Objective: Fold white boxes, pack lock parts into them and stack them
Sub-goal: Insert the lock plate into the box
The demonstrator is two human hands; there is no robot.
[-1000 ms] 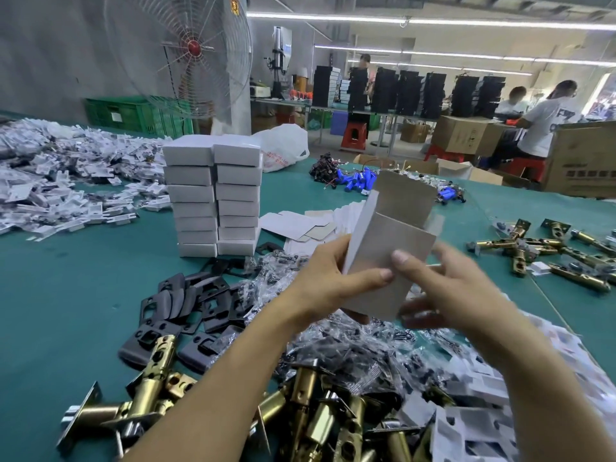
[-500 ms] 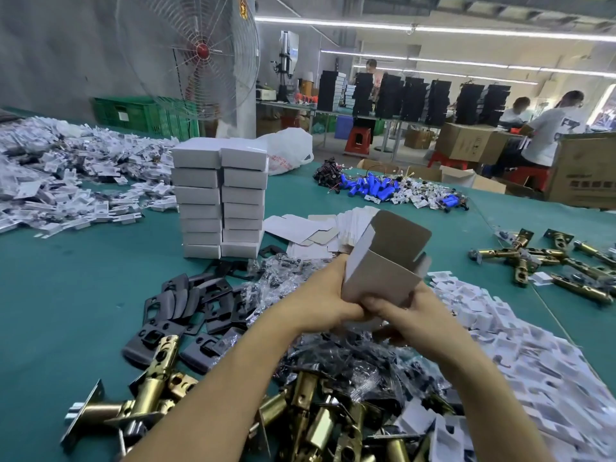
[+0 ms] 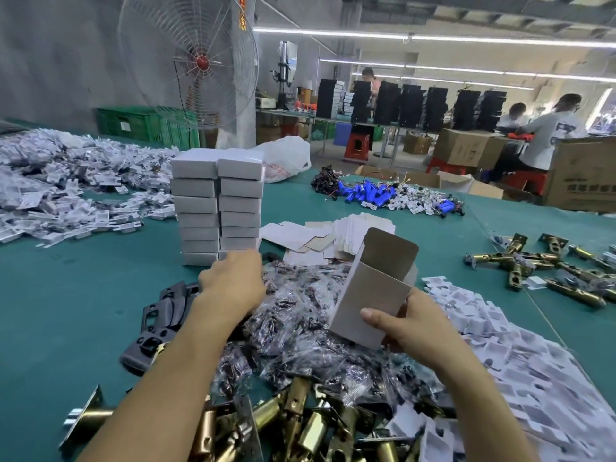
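Observation:
My right hand (image 3: 413, 325) grips a folded white box (image 3: 366, 298) by its lower end. The box stands tilted with its top flap open, above a pile of small clear bags of lock parts (image 3: 300, 315). My left hand (image 3: 233, 281) is off the box, back up, over the left edge of that pile beside black strike plates (image 3: 166, 308); its fingertips are hidden. Two columns of shut white boxes (image 3: 216, 208) stand stacked just beyond the left hand. Flat box blanks (image 3: 333, 241) lie behind the pile.
Brass latch bolts lie heaped at the near edge (image 3: 300, 428) and scattered at the right (image 3: 533, 265). White card inserts (image 3: 500, 345) spread right, more at far left (image 3: 50, 181). Blue cylinders (image 3: 366, 191) and a fan (image 3: 190, 58) sit beyond on the green table (image 3: 66, 311).
My left hand has let go of the box and moved left and forward to the bag pile's edge. The right hand alone now holds the box, lower and further right.

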